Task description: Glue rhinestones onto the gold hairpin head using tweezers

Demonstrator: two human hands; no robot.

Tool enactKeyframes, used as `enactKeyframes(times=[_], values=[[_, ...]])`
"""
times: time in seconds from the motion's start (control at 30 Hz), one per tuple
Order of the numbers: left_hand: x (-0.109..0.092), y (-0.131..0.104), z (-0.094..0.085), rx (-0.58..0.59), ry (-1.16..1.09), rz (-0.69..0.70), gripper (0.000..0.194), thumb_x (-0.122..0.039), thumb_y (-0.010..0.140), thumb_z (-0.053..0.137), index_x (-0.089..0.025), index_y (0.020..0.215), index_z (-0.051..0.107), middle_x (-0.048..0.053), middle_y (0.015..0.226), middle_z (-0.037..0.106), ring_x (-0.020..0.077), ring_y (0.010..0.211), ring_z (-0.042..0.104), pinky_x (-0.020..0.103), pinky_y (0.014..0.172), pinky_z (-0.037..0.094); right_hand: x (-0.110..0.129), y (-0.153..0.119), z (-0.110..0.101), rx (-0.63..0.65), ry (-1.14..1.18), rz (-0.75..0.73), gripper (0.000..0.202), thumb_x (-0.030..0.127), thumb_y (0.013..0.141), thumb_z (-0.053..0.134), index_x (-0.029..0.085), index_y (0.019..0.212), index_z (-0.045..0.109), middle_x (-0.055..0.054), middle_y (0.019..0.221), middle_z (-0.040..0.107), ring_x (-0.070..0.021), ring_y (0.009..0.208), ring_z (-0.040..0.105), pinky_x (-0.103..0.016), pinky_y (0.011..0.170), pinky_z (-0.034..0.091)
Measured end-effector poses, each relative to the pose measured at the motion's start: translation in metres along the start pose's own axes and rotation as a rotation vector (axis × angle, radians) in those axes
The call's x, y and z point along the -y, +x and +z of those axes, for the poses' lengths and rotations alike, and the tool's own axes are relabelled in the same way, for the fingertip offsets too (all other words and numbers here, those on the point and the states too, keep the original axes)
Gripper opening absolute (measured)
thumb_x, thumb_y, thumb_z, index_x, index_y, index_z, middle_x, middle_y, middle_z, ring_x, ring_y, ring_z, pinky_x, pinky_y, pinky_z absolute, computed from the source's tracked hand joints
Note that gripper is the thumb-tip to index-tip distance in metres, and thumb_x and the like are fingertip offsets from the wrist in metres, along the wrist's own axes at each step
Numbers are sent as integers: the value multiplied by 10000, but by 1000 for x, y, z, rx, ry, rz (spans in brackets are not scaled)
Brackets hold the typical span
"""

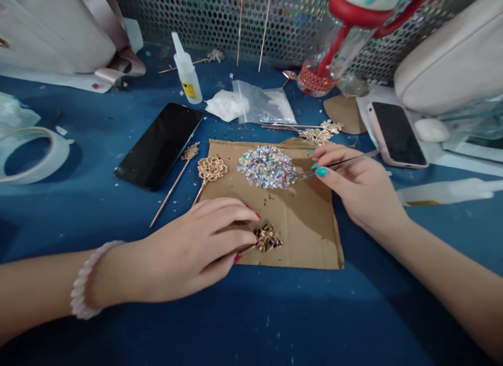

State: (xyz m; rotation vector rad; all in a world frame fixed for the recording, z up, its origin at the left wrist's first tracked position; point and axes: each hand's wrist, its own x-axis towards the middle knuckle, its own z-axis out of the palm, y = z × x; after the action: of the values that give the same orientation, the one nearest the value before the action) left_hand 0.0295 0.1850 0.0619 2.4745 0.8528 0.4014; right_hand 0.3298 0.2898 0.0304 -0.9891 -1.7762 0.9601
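At lower centre: gold-toned flower ornament [269,237], at the fingertips of the left hand [196,243], its stem pinched, running leftward. Right of centre: tweezers [356,158], gripped by right hand [363,185], pointing left toward rhinestone pile [267,167], axis rising rightward.

Blue surface [251,319]. Centre: a brown cardboard sheet [308,219], lying flat. Left: a black phone [159,146], a thin gold-coloured stick [170,193] beside it, and a roll of tape [60,156]. Behind: an upright white bottle [187,75] near a clear plastic bag [259,104]. Right: a second bottle [440,192] on its side.
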Motion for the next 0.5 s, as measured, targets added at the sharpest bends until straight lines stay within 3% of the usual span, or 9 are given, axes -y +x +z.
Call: enactKeyframes(times=[0.13, 0.33, 0.5], values=[[1, -1, 1, -50, 4, -40, 210, -165, 985, 499, -204, 1187, 537, 62, 1324, 565, 164, 1348, 455, 317, 1156, 385, 5, -3, 1, 16, -42, 17, 57, 244, 864, 747, 277, 859, 700, 1, 1044, 701, -190, 1066, 642, -378, 987, 469], [6, -3, 5, -18, 272, -142, 660, -368, 960, 522, -123, 1534, 309, 165, 1624, 329, 317, 1538, 257, 521, 1238, 327, 6, -5, 1, 9, -71, 21, 46, 268, 880, 733, 276, 879, 688, -2, 1050, 706, -200, 1076, 648, -397, 983, 487], [10, -6, 8, 34, 406, -125, 692, -456, 1004, 452, -131, 1583, 258, 155, 1691, 215, 326, 1577, 188, 524, 1255, 294, 11, -6, 5, -4, -118, 38, 69, 328, 869, 735, 277, 870, 688, -4, 1021, 722, -214, 1034, 670, -414, 946, 501]])
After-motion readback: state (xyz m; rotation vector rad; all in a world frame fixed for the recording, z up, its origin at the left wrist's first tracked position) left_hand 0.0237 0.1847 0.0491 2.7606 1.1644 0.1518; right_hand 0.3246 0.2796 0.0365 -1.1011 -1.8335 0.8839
